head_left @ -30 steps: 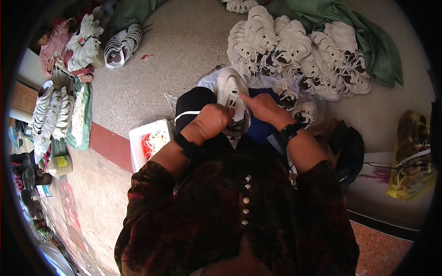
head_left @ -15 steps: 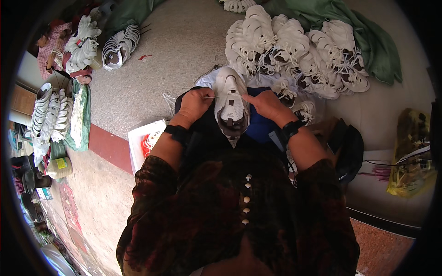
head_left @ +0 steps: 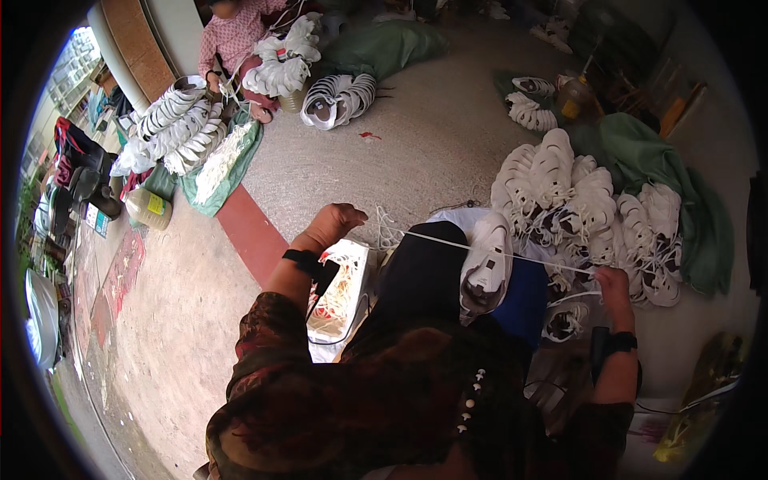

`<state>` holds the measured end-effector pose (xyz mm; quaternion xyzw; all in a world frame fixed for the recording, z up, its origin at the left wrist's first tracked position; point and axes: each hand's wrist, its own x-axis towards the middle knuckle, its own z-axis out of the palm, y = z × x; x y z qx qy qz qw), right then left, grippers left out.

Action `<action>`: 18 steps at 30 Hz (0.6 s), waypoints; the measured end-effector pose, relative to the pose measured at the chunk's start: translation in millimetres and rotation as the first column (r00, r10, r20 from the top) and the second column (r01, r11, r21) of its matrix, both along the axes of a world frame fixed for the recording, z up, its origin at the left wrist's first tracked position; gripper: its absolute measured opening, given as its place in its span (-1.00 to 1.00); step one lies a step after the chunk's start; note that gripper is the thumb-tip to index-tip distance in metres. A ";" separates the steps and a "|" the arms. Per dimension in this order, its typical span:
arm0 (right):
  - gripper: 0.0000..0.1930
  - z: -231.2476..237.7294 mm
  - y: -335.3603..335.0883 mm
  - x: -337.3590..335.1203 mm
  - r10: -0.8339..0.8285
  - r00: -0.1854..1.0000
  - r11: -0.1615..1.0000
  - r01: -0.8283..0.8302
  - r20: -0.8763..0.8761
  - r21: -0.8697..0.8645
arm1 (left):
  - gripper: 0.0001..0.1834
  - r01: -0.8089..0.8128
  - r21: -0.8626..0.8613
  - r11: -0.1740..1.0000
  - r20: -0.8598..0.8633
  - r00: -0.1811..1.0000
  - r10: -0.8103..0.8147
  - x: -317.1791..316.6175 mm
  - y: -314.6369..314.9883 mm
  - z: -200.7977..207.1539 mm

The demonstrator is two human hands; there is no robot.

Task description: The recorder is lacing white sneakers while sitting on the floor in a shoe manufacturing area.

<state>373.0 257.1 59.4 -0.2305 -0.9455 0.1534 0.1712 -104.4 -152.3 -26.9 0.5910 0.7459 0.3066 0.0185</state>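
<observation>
A white sneaker upper with brown parts at its opening rests over my lap, between a dark trouser leg and blue cloth. A white shoelace is pulled out taut to both sides across it. To the left of the upper, my left hand is raised, fingers pinched at the lace's left end. Farther out on the right, my right hand is closed on the lace's other end, with a loose strand curving below it.
Stacked white uppers lie at the right beside green sacking. By my left knee stands a white box of laces. A person sits far left among more stacks. A plastic jug stands at left.
My hands have spread from close over the upper to wide apart, drawing the lace out to both sides. The view has swung left, showing more of the left side.
</observation>
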 end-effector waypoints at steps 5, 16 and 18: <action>-0.75 45.9 57.0 96.5 -0.158 0.987 0.987 0.157 -0.041 -0.025 | -0.89 -0.237 -0.041 0.971 0.192 0.952 0.240 -43.7 -77.4 6.9; -0.85 73.5 102.0 256.7 -0.398 0.917 0.880 0.386 -0.012 0.277 | -0.95 -0.450 -0.244 0.859 0.489 0.708 0.510 -52.5 -187.0 -18.4; -0.88 66.6 120.8 288.8 -0.395 0.915 0.847 0.400 -0.089 0.351 | -0.95 -0.427 -0.291 0.856 0.562 0.648 0.514 -52.4 -199.1 -26.3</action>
